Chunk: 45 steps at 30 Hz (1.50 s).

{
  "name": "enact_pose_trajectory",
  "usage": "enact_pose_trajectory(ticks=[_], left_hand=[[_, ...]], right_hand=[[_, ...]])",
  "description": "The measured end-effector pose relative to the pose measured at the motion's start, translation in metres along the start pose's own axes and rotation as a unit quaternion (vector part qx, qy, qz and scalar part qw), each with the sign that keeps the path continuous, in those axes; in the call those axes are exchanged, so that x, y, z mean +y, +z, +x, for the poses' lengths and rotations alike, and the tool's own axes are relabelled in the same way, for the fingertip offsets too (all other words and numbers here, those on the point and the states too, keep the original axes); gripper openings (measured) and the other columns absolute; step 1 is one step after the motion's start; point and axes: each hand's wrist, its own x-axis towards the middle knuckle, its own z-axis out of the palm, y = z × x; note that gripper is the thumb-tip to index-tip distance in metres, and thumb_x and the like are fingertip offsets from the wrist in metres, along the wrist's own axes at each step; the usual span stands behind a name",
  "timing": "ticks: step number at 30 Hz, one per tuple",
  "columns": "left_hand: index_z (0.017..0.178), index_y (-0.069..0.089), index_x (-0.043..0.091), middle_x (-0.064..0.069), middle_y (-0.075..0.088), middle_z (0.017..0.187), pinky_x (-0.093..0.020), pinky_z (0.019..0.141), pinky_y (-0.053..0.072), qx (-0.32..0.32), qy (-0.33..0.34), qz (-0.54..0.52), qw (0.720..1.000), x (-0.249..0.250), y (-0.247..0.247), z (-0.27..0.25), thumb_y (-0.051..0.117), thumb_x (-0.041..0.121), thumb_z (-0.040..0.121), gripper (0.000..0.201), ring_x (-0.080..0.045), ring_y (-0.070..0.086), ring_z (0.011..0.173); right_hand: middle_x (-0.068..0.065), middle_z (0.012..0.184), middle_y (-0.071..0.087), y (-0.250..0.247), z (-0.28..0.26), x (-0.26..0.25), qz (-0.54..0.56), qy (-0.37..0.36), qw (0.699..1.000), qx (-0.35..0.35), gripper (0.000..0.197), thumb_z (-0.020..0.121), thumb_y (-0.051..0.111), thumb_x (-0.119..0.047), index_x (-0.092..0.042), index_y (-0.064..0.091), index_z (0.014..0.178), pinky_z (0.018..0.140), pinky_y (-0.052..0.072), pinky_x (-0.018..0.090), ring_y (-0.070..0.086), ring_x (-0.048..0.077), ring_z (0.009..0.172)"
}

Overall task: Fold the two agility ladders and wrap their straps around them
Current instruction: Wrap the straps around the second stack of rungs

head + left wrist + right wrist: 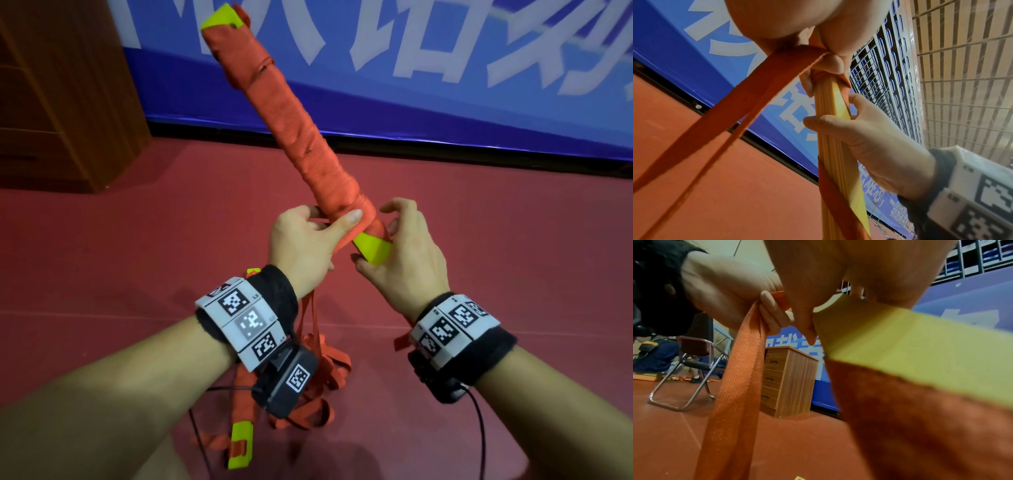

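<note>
Folded agility ladder [291, 113]: yellow rungs bundled, wound in orange strap [748, 100], held tilted above red floor [513, 222]. Left hand [305, 246]: fingers curled round bundle's lower end, thumb pressed on wrap, strap tail pinched and hanging down. Right hand [404, 253]: thumb and fingers curled round exposed yellow rung end [371, 248]. Second agility ladder [308, 387]: on floor below wrists, straps loose. Wooden drawer cabinet [58, 96], blue banner [445, 78] behind.

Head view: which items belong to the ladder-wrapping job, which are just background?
Job:
- wrapped ladder bundle, held by left hand and right hand
- loose orange strap
- second ladder, unfolded on the floor

Background:
- wooden drawer cabinet
- folding chair
- blue banner
</note>
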Motion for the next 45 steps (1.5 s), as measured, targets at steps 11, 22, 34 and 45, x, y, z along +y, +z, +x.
enact_pose_trajectory(ticks=[11, 22, 34, 45], left_hand=[[0.108, 0.071, 0.011, 0.003, 0.079, 0.085, -0.029, 0.052, 0.052, -0.047, -0.002, -0.036, 0.998, -0.003, -0.005, 0.002, 0.079, 0.028, 0.088, 0.027, -0.017, 0.065, 0.060], [0.086, 0.063, 0.031, 0.016, 0.075, 0.074, -0.020, 0.050, 0.048, -0.049, 0.017, -0.066, 0.996, -0.005, -0.003, -0.001, 0.073, 0.022, 0.093, 0.015, -0.005, 0.056, 0.047], [0.122, 0.066, 0.012, 0.004, 0.078, 0.094, -0.023, 0.054, 0.052, -0.125, -0.006, -0.108, 0.986, -0.003, -0.002, 0.005, 0.063, 0.019, 0.100, 0.023, -0.018, 0.063, 0.073], [0.112, 0.068, 0.007, -0.002, 0.079, 0.089, -0.026, 0.051, 0.049, -0.065, 0.036, -0.033, 0.997, -0.015, -0.004, 0.001, 0.068, 0.024, 0.097, 0.022, -0.012, 0.058, 0.049]], right_hand=[[-0.003, 0.106, 0.065, 0.000, 0.002, 0.009, 0.057, -0.030, 0.996, 0.059, 0.057, 0.074, 0.085, -0.045, -0.022, 0.058, 0.119, 0.077, 0.050, 0.036, 0.062, 0.019, 0.098], [-0.008, 0.111, 0.072, 0.000, 0.001, 0.011, 0.143, 0.001, 0.989, 0.048, 0.051, 0.081, 0.082, -0.042, -0.026, 0.065, 0.126, 0.091, 0.054, 0.039, 0.067, 0.012, 0.104], [-0.009, 0.107, 0.075, 0.003, -0.001, 0.005, 0.278, 0.011, 0.960, 0.022, 0.055, 0.080, 0.076, -0.052, -0.023, 0.068, 0.126, 0.092, 0.055, 0.047, 0.070, 0.009, 0.100], [-0.013, 0.112, 0.061, 0.001, -0.003, 0.003, 0.133, -0.021, 0.990, -0.039, 0.067, 0.077, 0.085, -0.037, -0.022, 0.054, 0.134, 0.087, 0.051, 0.033, 0.063, 0.013, 0.104]])
